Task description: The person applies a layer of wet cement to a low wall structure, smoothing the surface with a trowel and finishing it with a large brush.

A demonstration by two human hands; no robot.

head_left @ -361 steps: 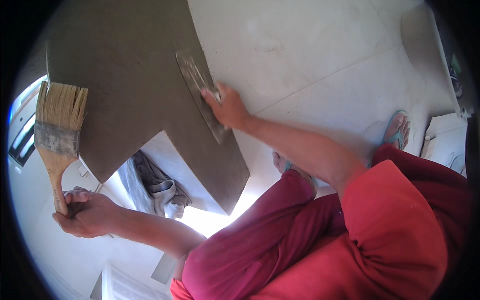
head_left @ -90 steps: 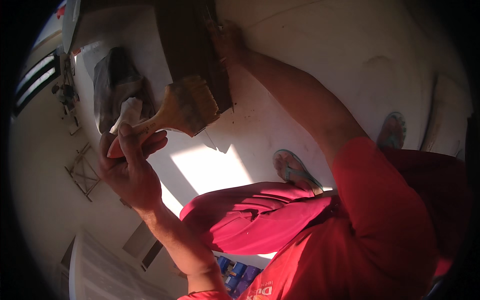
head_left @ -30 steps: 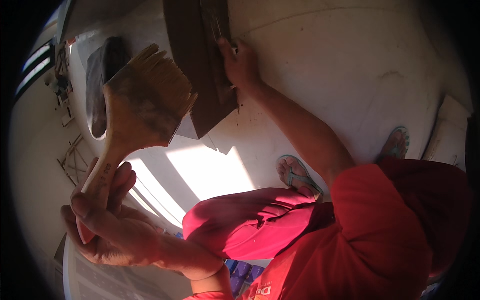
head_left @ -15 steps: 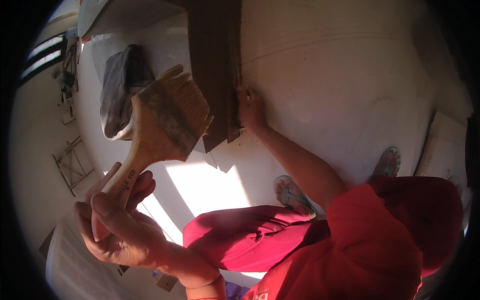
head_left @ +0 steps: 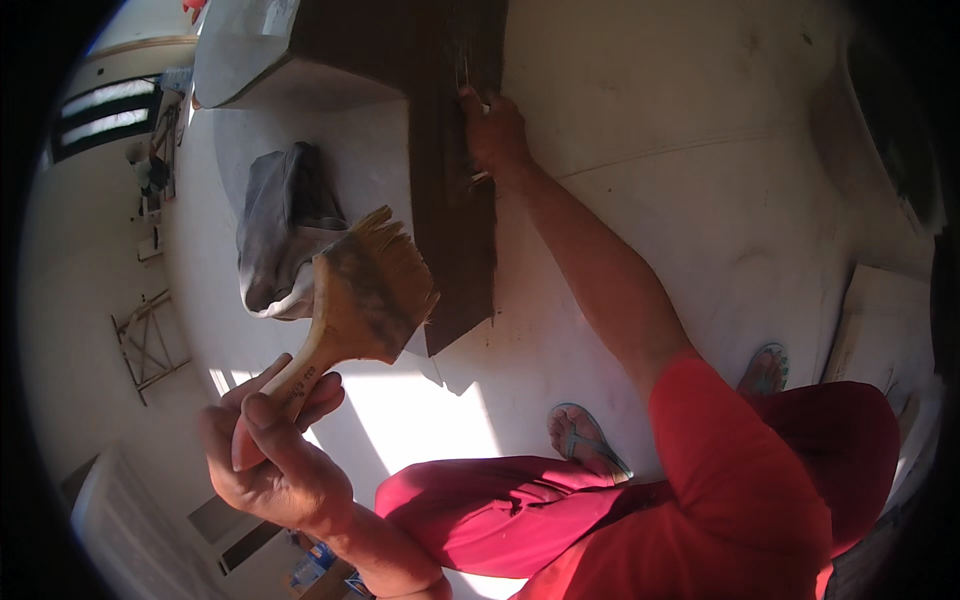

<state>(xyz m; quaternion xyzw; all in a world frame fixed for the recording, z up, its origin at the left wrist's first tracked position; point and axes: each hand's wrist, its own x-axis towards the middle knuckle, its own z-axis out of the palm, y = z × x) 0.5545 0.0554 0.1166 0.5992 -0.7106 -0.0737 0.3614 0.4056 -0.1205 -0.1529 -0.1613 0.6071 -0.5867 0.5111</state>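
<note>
My left hand [head_left: 280, 455] is closed round the wooden handle of a wide flat paintbrush [head_left: 365, 300], held up with its worn tan bristles pointing up and right. Farther off, my right hand [head_left: 498, 135] is closed at the right edge of a dark brown panel [head_left: 448, 260]. Pale thin strands or a narrow light thing show beside those fingers; what they grip is too unclear to name. Left of the panel, behind the brush, lies a crumpled grey cloth [head_left: 285, 225].
A white surface [head_left: 340, 85] adjoins the panel's left side. My sandalled feet [head_left: 585, 440] rest on the pale floor [head_left: 690, 220], near a bright sunlit patch. A light board [head_left: 875, 325] lies at the right; a wooden frame [head_left: 148, 340] stands far left.
My right hand has moved farther away along the panel's edge. The brush in my left hand has shifted right and lower in the picture, and the whole view has moved a little.
</note>
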